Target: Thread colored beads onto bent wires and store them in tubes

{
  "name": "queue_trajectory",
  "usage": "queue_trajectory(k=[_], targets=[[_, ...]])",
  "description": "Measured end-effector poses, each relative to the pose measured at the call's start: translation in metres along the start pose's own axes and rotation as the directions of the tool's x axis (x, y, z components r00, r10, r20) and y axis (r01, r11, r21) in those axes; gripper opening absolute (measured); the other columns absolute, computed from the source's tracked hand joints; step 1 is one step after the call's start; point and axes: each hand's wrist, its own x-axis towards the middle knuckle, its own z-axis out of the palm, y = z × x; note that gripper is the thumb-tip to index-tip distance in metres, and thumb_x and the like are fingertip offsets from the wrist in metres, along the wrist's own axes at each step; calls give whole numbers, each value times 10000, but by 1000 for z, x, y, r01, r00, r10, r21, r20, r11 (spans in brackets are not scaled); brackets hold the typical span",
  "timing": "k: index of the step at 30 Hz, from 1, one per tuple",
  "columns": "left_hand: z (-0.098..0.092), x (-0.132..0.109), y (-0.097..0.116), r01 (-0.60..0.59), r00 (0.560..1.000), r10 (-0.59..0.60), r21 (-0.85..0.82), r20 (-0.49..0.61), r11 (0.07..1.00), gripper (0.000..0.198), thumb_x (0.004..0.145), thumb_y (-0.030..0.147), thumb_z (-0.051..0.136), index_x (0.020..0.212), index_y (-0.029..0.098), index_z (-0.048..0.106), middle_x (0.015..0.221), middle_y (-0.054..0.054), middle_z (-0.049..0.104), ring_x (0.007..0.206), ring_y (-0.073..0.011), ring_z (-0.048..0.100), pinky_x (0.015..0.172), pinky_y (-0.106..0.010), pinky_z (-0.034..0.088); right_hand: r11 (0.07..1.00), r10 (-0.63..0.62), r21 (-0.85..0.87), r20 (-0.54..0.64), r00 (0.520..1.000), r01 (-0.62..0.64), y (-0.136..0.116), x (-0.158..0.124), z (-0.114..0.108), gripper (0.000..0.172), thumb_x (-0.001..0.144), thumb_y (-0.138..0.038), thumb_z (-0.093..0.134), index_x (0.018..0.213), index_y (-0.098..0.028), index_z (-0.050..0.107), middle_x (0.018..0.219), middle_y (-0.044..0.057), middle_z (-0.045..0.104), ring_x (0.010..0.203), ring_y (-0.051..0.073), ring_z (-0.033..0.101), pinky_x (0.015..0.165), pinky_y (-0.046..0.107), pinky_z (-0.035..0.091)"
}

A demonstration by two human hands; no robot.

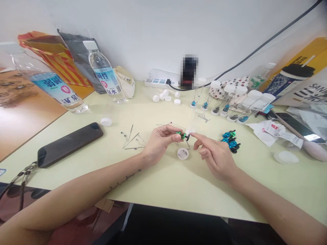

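left grip (159, 143): pinching the green part between thumb and fingers, just above the counter (163, 190)
green part (178, 134): at the fingertips of the left grip, ending in a black knob (188, 137) on the side toward the right grip
right grip (218, 158): loosely spread, index finger stretched out to the black knob, other fingers bent; touching or just short of the knob, cannot tell
small white cap (183, 153): between both grips, nearer side of the green part, hollow side up, small dark bits inside
metal rods (131, 140): thin, scattered just left of the left grip
loose pile (231, 140): blue, green and black pieces, beyond and right of the right grip
lidded tubes (229, 89): standing in a row beyond the right grip, blue or dark pieces at the bottom
white caps (166, 93): clustered well beyond the left grip
phone (70, 145): dark screen up, well left of the left grip
water bottles (108, 80): upright, far left beyond the left grip
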Motion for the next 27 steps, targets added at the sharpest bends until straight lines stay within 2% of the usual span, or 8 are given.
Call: queue_trajectory(k=[2, 7, 10, 14, 18, 22, 25, 27], targets=[[1, 0, 0, 3, 1000, -3, 2, 0, 1000, 165, 656, 192, 800, 793, 150, 717, 811, -39, 717, 733, -135, 647, 757, -290, 510, 1000, -23, 18, -16, 1000, 23, 0, 0, 0, 545, 988, -485, 242, 1369, -140, 422, 841, 62, 684, 711, 151, 653, 603, 251, 460], [1, -1, 0, 5, 1000, -5, 3, 10, 1000, 160, 665, 186, 794, 802, 149, 719, 807, -38, 717, 727, -134, 650, 747, -288, 511, 1000, -17, 2, 1, 1000, 17, -1, 0, -1, 494, 993, -457, 258, 1270, -147, 525, 778, 41, 667, 624, 135, 628, 569, 245, 444], [0, -1, 0, -1, 1000, 1, 5, 24, 1000, 148, 678, 175, 785, 807, 150, 718, 807, -35, 716, 741, -133, 652, 743, -278, 511, 999, -34, 24, -16, 999, 34, -2, 0, -1, 542, 992, -473, 239, 1354, -121, 436, 836, 61, 678, 688, 144, 646, 596, 247, 456], [0, -1, 0, 9, 1000, -9, 4, 18, 1000, 151, 673, 183, 790, 802, 150, 719, 811, -39, 720, 728, -134, 653, 743, -283, 507, 999, -42, 19, 29, 999, 42, -1, 1, 1, 496, 992, -467, 261, 1283, -144, 500, 779, 33, 675, 610, 127, 623, 558, 239, 439], [0, -1, 0, 1, 1000, -1, -1, 22, 1000, 159, 667, 184, 794, 805, 150, 722, 808, -38, 719, 743, -137, 653, 755, -285, 508, 998, -20, 62, 9, 1000, 20, 0, 1, 3, 543, 991, -485, 234, 1347, -124, 430, 808, 48, 679, 664, 135, 639, 569, 238, 441], [1, 0, 0, -6, 1000, 6, -7, 16, 1000, 152, 672, 179, 791, 804, 145, 723, 803, -36, 717, 727, -123, 647, 734, -263, 508, 997, 10, 73, 21, 1000, -11, 1, 1, 4, 493, 991, -476, 254, 1156, -147, 581, 714, 25, 660, 568, 122, 599, 547, 239, 421], [1, 0, 0, -13, 1000, 13, -13, 12, 1000, 149, 671, 175, 790, 800, 142, 723, 798, -33, 714, 738, -125, 649, 731, -260, 511, 989, 49, 140, -29, 998, -45, 2, 0, 3, 525, 990, -483, 246, 1281, -129, 504, 724, 27, 656, 596, 126, 605, 577, 240, 431], [1, 0, 0, -12, 1000, 12, -14, 10, 1000, 149, 668, 171, 792, 796, 139, 721, 795, -32, 713, 734, -126, 649, 730, -261, 511, 987, 39, 157, -17, 999, -36, 2, -1, 2, 540, 987, -491, 248, 1312, -132, 485, 724, 26, 652, 605, 129, 605, 581, 239, 429]])
